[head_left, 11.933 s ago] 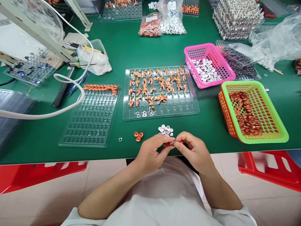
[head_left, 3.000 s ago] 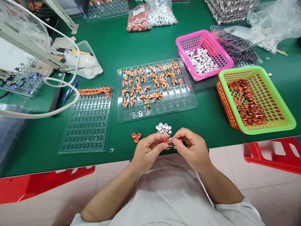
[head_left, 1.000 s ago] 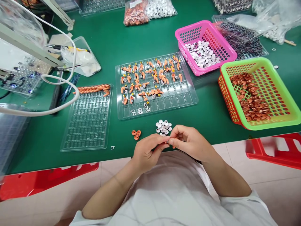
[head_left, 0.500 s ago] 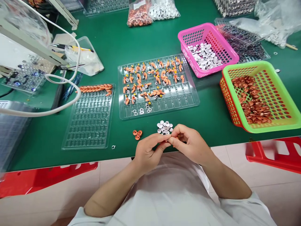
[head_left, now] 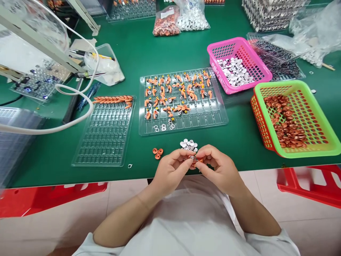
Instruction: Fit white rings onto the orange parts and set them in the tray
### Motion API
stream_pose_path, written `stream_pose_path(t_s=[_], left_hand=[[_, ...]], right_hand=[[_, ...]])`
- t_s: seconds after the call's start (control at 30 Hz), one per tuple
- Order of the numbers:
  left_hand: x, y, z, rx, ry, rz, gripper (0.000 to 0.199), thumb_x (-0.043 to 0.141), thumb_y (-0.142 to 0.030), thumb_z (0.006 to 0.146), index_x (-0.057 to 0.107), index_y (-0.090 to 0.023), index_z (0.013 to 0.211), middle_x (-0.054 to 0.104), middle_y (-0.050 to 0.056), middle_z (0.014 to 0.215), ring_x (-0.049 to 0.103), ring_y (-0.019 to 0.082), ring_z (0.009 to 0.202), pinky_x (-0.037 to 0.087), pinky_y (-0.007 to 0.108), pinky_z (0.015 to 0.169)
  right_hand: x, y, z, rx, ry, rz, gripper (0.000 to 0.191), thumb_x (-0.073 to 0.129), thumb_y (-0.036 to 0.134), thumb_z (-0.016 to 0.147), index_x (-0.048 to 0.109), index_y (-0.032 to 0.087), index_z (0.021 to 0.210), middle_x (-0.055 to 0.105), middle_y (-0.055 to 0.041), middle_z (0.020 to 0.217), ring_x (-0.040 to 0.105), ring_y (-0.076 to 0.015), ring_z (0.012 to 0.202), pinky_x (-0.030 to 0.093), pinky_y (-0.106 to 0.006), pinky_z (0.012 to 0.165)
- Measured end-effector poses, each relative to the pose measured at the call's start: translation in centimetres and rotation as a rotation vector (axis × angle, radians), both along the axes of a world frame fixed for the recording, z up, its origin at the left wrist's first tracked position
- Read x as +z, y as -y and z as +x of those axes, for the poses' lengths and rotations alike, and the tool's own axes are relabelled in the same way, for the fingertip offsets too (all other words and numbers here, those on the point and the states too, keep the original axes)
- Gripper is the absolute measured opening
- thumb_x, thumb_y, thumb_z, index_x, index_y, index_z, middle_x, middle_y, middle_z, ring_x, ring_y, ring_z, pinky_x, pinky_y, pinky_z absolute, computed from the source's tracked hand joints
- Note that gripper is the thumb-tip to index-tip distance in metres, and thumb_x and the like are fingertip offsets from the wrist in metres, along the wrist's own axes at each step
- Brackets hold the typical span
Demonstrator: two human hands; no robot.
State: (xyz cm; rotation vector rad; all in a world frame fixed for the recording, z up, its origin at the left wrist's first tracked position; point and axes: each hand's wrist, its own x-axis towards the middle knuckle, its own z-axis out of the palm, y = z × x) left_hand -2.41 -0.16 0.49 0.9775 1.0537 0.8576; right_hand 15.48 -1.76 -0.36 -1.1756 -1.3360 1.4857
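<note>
My left hand [head_left: 172,170] pinches a small round silvery-grey part [head_left: 191,157] between thumb and fingertips, at the table's front edge. Against it, my right hand [head_left: 220,171] pinches a small orange piece [head_left: 199,161], mostly covered by the fingers. Whether the two parts are joined I cannot tell. Just beyond my fingertips lies a pile of white discs [head_left: 188,144]. To the left of my left hand sit several copper-coloured cup-shaped discs [head_left: 157,153].
A clear tray [head_left: 183,122] of orange curved parts lies ahead. Left is another clear tray [head_left: 102,142]; a white cable [head_left: 53,131] loops nearby. On the right stand a pink basket [head_left: 226,89] of white discs and a green basket [head_left: 317,149] of copper-coloured discs.
My fingertips have parted slightly, so the silvery-grey part and orange piece now show between them. The camera view has shifted a little.
</note>
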Motion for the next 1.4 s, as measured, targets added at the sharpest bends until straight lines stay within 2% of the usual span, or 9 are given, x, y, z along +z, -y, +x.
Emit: stream_pose_path(t_s=[0.17, 0.5, 0.77, 0.97, 1.07, 1.23, 1.33, 1.4], left_hand=[[-0.3, -0.1, 0.4, 0.031, -0.048, -0.062, 0.016, 0.074, -0.027, 0.08, 0.069, -0.013, 0.088, 0.073, 0.005, 0.078, 0.071, 0.016, 0.07, 0.061, 0.027, 0.069], [-1.0, 0.0, 0.3, 0.019, -0.154, -0.036, 0.012, 0.067, -0.022, 0.081, 0.071, -0.013, 0.089, 0.076, 0.006, 0.08, 0.072, 0.017, 0.071, 0.061, 0.026, 0.069], [-1.5, 0.0, 0.2, -0.012, -0.183, 0.042, 0.015, 0.061, -0.021, 0.085, 0.072, -0.013, 0.091, 0.077, 0.008, 0.085, 0.074, 0.02, 0.078, 0.061, 0.029, 0.074], [-1.7, 0.3, 0.0, 0.016, -0.217, 0.1, 0.014, 0.062, -0.017, 0.083, 0.073, -0.014, 0.089, 0.077, 0.006, 0.085, 0.073, 0.018, 0.076, 0.06, 0.026, 0.071], [-1.3, 0.1, 0.0, 0.027, -0.192, 0.032, 0.011, 0.065, -0.02, 0.082, 0.073, -0.013, 0.088, 0.077, 0.007, 0.082, 0.074, 0.019, 0.075, 0.062, 0.028, 0.071], [-0.3, -0.7, -0.3, -0.031, -0.005, -0.164, 0.024, 0.073, -0.032, 0.083, 0.074, -0.012, 0.096, 0.077, 0.008, 0.082, 0.074, 0.019, 0.075, 0.064, 0.031, 0.073], [0.0, -1.0, -0.4, -0.06, 0.057, -0.191, 0.032, 0.077, -0.036, 0.081, 0.075, -0.012, 0.102, 0.077, 0.009, 0.086, 0.074, 0.019, 0.077, 0.065, 0.032, 0.074], [-0.1, -1.0, -0.5, -0.067, 0.068, -0.184, 0.033, 0.078, -0.037, 0.08, 0.076, -0.013, 0.103, 0.077, 0.009, 0.087, 0.074, 0.02, 0.078, 0.065, 0.033, 0.075]], right_hand=[[-0.4, 0.4, -0.3, -0.006, 0.191, 0.201, 0.016, 0.059, 0.015, 0.092, 0.06, 0.025, 0.104, 0.061, -0.003, 0.101, 0.062, -0.0146, 0.082, 0.055, -0.029, 0.073], [-0.6, 0.1, -0.8, 0.007, 0.348, 0.384, 0.021, 0.055, 0.013, 0.093, 0.056, 0.026, 0.109, 0.062, -0.0045, 0.1, 0.063, -0.0159, 0.079, 0.057, -0.03, 0.069], [-0.6, 0.0, -1.0, 0.037, 0.426, 0.444, 0.027, 0.054, 0.01, 0.093, 0.055, 0.026, 0.115, 0.062, -0.0049, 0.1, 0.063, -0.0169, 0.082, 0.056, -0.03, 0.07], [-0.5, 0.2, -1.2, 0.05, 0.412, 0.406, 0.021, 0.054, 0.014, 0.094, 0.056, 0.026, 0.11, 0.063, -0.0051, 0.099, 0.063, -0.018, 0.082, 0.057, -0.032, 0.07], [-0.6, 0.3, -1.1, 0.02, 0.376, 0.366, 0.021, 0.054, 0.013, 0.093, 0.058, 0.026, 0.109, 0.063, -0.0047, 0.099, 0.063, -0.0175, 0.082, 0.057, -0.031, 0.072], [-0.6, 0.1, -0.5, -0.051, 0.223, 0.138, 0.014, 0.058, 0.02, 0.094, 0.062, 0.025, 0.107, 0.065, -0.0039, 0.101, 0.065, -0.0162, 0.084, 0.056, -0.029, 0.075], [-0.5, -0.1, -0.2, -0.059, 0.152, 0.013, 0.011, 0.058, 0.026, 0.095, 0.063, 0.023, 0.105, 0.067, -0.005, 0.1, 0.066, -0.0176, 0.085, 0.057, -0.03, 0.077], [-0.5, -0.1, -0.1, -0.056, 0.139, -0.012, 0.011, 0.057, 0.027, 0.095, 0.063, 0.023, 0.104, 0.067, -0.0055, 0.1, 0.066, -0.0184, 0.086, 0.057, -0.031, 0.078]])
